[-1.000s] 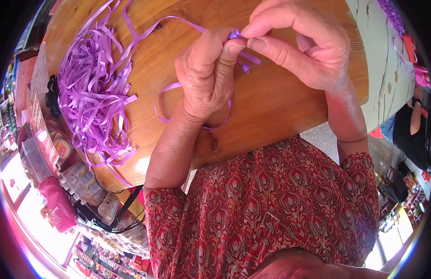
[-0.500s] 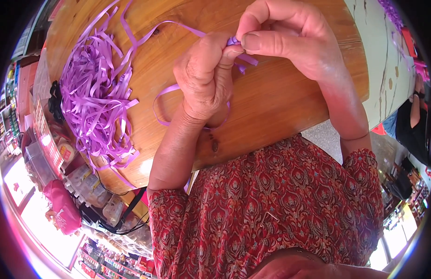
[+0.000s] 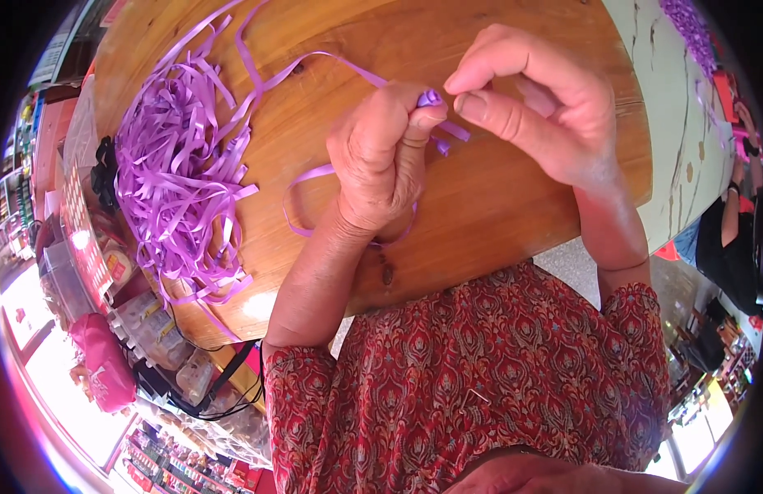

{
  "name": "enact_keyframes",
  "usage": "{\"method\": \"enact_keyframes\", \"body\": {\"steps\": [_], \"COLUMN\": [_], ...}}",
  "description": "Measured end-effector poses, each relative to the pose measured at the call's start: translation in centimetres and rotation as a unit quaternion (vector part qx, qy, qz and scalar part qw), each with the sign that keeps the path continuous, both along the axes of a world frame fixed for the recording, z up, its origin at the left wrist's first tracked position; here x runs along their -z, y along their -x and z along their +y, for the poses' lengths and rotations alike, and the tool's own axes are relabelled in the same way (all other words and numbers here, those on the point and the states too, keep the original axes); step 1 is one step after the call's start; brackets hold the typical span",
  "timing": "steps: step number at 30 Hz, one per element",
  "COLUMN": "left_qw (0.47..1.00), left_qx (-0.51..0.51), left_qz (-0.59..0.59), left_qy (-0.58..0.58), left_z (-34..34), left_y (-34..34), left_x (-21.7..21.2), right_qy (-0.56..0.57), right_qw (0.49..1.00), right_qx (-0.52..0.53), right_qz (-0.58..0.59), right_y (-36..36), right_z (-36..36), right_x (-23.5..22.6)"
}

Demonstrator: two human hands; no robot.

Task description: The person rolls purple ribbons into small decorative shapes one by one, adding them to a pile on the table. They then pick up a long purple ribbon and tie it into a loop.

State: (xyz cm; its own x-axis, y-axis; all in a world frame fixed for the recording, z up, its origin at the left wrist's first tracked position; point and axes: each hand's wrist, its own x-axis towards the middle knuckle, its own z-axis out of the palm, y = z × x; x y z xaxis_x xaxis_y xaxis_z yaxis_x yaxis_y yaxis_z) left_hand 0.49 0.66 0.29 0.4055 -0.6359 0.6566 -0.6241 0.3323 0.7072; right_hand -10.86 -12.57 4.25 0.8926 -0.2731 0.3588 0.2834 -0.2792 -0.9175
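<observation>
My left hand (image 3: 383, 152) pinches a small rolled purple ribbon bud (image 3: 431, 99) between thumb and forefinger, its coiled top poking out. From that fist a long purple ribbon (image 3: 328, 58) runs up and left, and a loop of ribbon lies below the wrist. Just to the right, my right hand (image 3: 538, 107) is off the bud, its thumb and forefinger a little apart with nothing seen between them. Short ribbon ends (image 3: 454, 132) stick out past the left thumb, over the table.
A big tangled heap of purple ribbon (image 3: 179, 177) covers the left of the wooden table (image 3: 497, 202). Beyond its right edge stands a pale marbled surface (image 3: 674, 99) with more purple ribbon. A pink bag (image 3: 105, 362) and clear plastic boxes are at lower left. Another person (image 3: 727, 230) is at far right.
My right thumb and forefinger have let go of the bud and moved away to the right. The left hand keeps its pinch, and the rolled top now shows.
</observation>
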Motion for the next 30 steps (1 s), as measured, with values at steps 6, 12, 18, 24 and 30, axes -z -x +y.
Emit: {"method": "enact_keyframes", "body": {"steps": [6,12,18,24,30], "left_qw": [0.999,0.997,0.984,0.989,0.983], "left_qx": [-0.006,0.033,0.031,0.04,0.058], "left_qz": [-0.032,0.073,0.173,0.145,0.173], "left_qy": [-0.032,0.005,0.01,0.008,0.034], "left_z": [0.2,-0.2,-0.2,-0.1,-0.1], "left_y": [0.0,0.5,0.8,0.5,0.6], "left_x": [-0.2,0.9,0.9,0.9,1.3], "right_qy": [0.092,0.041,-0.095,-0.054,0.148], "right_qw": [0.995,0.99,0.951,0.946,0.986], "right_qx": [0.032,0.053,-0.163,-0.148,0.066], "right_qz": [-0.031,0.125,-0.246,-0.284,0.026], "right_y": [0.1,-0.5,-2.2,-2.8,0.1], "right_z": [0.3,-0.6,-1.7,-1.3,0.6], "right_x": [-1.4,-2.0,1.9,1.5,-3.0]}}
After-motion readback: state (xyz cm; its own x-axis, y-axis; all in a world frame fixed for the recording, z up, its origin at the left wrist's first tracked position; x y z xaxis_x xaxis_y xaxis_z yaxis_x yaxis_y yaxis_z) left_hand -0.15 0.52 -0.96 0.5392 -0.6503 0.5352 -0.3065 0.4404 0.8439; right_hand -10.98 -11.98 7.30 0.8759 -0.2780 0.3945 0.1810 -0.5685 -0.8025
